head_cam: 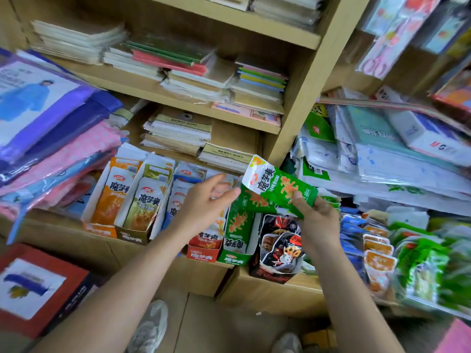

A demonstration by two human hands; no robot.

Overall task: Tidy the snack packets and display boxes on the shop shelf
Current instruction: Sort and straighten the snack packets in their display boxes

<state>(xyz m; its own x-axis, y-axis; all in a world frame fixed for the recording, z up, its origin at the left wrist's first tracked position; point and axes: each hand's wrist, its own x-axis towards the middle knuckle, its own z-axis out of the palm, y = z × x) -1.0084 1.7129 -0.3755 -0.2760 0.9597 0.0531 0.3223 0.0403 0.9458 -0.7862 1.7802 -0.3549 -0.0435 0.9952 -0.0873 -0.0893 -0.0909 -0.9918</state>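
Along the front edge of the shelf [63,235], towards its left end, an orange display box [102,202] and an olive display box [142,210] are stood side by side, each filled with upright packets. Further right, the left hand [204,202] is held over a red display box [204,248] with its fingers spread and relaxed, nothing gripped, the fingertips reaching towards the green packet [275,189]; whether they touch it cannot be told. That packet is held in the air above the green display box [237,240], tilted, its white top end up and to the left. It is pinched at its lower right end by the right hand [318,220], thumb on the printed face, and a second green packet seems to be gripped beneath it. Just right of the green box a torn black display box [277,248] is stood at the front edge, and towards the right end a heap of loose packets [377,250] is left unsorted, blurred. The step in hand is judged to be the sorting of green packets into their matching box. Next, the packet needs to be turned upright, steadied by the free hand, and slid into the green box behind those already there.
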